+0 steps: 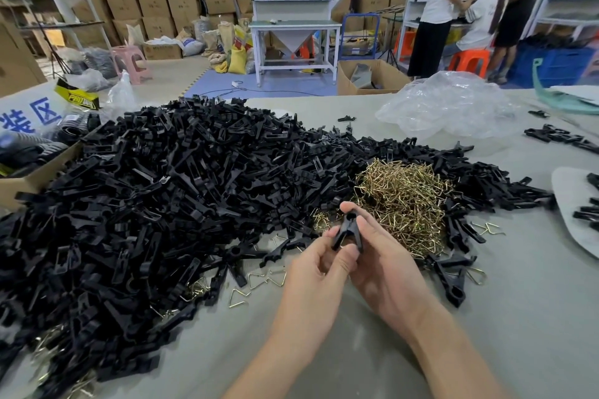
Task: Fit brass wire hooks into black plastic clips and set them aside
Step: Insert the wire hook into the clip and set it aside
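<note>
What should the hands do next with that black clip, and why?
Probably reach the right hand to the brass hook pile just beyond it and pick one hook. Both it and the left hand pinch a black clip, and I can't see a hook in it yet.

Grey tabletop (518,317). A big pile of black clips (162,188) runs from the left edge past centre. Brass hooks (402,201) are heaped against the pile's right side, touching it. Loose hooks (238,296) lie flat along its near fringe. Clear bag (450,107) is crumpled toward the far edge. At the right edge: short clip row (560,138) and a pale sheet (570,204) carrying a few clips. Box (29,178) at the left edge, clips against it.
</note>
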### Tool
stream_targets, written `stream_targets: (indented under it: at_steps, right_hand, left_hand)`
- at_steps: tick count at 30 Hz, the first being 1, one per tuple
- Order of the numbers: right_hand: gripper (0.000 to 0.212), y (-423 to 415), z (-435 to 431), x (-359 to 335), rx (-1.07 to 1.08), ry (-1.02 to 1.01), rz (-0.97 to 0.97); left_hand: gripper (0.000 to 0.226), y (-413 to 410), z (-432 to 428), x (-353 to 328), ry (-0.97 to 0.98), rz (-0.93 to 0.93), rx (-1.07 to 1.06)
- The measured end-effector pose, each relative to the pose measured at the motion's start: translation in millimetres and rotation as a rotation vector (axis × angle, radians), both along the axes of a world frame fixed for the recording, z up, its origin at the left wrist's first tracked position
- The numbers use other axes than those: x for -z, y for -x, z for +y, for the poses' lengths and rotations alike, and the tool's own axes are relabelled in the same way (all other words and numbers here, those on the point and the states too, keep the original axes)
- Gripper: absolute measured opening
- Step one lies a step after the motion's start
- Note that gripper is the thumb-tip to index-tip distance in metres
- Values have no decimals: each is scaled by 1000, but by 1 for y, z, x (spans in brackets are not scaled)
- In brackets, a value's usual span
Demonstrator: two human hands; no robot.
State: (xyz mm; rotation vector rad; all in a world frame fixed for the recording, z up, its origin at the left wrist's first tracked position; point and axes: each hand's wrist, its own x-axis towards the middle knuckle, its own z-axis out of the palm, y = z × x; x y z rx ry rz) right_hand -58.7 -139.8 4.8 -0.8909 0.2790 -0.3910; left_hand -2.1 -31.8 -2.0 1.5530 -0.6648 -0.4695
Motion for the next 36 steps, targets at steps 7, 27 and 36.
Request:
stream_targets:
  at_steps: [7,27,36]
  right_hand:
    - [35,-12,20,1,251,-75,80]
    - [37,-16,24,14,345,98,108]
    - [28,-9,16,3,200,17,34]
  left_hand:
    - [42,16,-5,2,-379,-507,-44]
    - [18,8,-11,15,-254,-364,-113]
    - [26,-4,-6,6,17,-182,-38]
